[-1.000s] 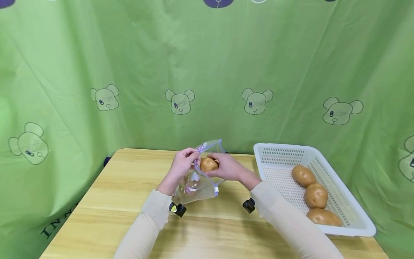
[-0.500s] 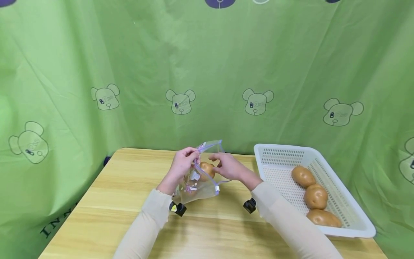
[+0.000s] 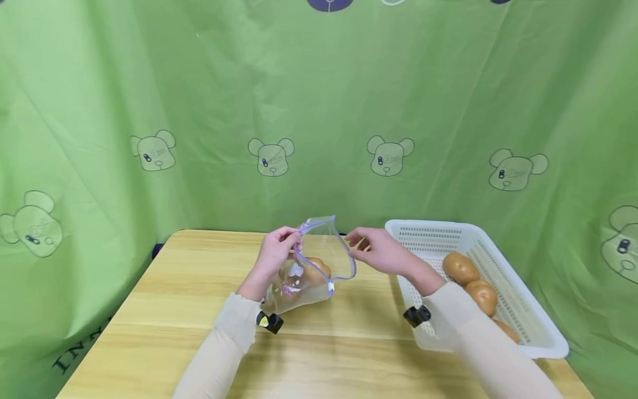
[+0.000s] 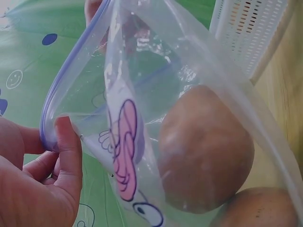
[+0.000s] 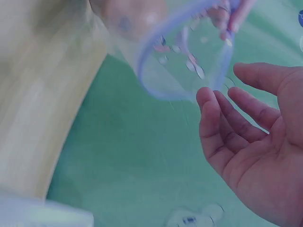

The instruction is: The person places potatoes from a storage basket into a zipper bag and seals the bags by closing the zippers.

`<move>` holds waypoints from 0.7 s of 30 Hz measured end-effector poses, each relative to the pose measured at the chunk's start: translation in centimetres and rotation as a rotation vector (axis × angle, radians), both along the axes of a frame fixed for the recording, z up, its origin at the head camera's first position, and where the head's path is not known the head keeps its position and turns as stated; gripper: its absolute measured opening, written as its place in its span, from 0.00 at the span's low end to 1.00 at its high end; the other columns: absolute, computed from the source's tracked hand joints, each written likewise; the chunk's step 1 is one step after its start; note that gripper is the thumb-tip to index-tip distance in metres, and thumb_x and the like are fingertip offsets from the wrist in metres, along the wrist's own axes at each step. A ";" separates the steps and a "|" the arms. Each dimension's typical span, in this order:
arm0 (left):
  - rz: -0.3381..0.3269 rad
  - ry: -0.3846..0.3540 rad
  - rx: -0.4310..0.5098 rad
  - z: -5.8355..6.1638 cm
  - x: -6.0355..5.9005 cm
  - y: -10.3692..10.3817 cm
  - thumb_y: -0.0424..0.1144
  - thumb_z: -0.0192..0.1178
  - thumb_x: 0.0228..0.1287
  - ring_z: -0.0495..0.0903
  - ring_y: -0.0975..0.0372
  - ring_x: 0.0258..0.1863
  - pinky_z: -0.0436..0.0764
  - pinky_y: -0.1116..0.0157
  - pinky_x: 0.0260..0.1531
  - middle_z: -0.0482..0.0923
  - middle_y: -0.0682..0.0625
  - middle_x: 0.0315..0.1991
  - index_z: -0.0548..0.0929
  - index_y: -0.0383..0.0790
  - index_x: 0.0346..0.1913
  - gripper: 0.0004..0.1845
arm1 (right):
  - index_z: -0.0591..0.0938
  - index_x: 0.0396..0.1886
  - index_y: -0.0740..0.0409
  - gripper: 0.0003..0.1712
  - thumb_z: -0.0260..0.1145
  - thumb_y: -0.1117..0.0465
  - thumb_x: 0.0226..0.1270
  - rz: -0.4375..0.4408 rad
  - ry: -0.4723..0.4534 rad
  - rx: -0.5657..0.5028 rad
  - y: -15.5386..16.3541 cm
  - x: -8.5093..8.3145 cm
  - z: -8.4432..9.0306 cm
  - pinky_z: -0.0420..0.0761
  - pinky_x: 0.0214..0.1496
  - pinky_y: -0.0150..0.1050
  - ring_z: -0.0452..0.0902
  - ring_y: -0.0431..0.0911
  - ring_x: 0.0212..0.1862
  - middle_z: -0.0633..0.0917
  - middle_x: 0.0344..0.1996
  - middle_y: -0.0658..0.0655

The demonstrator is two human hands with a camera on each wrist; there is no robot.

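Note:
My left hand pinches the purple-edged rim of a clear zip bag, whose mouth gapes toward the right. Inside the bag lies a potato; the left wrist view shows one potato and part of a second potato through the plastic. Just right of the bag's mouth is my right hand, empty, its fingers loosely bent. In the right wrist view the right hand has its thumb apart from its fingers, close by the purple rim.
A white perforated basket stands at the table's right, with a potato, another potato and a partly covered potato in it. The wooden table meets a green curtain behind. My right forearm crosses over the basket's near side.
My right hand has let go of the potato, which dropped into the bag, and has moved out to the right toward the basket. The left hand keeps its hold on the rim.

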State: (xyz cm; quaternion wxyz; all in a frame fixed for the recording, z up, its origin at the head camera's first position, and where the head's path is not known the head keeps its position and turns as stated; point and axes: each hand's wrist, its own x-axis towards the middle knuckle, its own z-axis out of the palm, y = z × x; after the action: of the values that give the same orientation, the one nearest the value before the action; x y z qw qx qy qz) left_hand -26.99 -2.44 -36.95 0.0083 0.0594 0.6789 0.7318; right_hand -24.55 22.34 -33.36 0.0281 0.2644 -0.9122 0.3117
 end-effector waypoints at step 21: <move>-0.023 0.005 0.012 -0.2 0.0 -0.3 0.32 0.55 0.67 0.76 0.63 0.26 0.79 0.68 0.26 0.76 0.48 0.27 0.79 0.28 0.42 0.08 | 0.80 0.41 0.63 0.13 0.69 0.64 0.58 -0.158 0.071 0.101 16.2 6.7 -1.3 0.80 0.39 0.37 0.76 0.41 0.36 0.81 0.34 0.51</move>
State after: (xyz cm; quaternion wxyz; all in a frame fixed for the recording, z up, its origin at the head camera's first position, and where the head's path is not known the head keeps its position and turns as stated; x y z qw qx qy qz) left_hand -27.03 -2.70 -37.13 0.0147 0.0689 0.6739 0.7355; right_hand -17.90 38.58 -34.61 0.0714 0.2037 -0.9432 0.2526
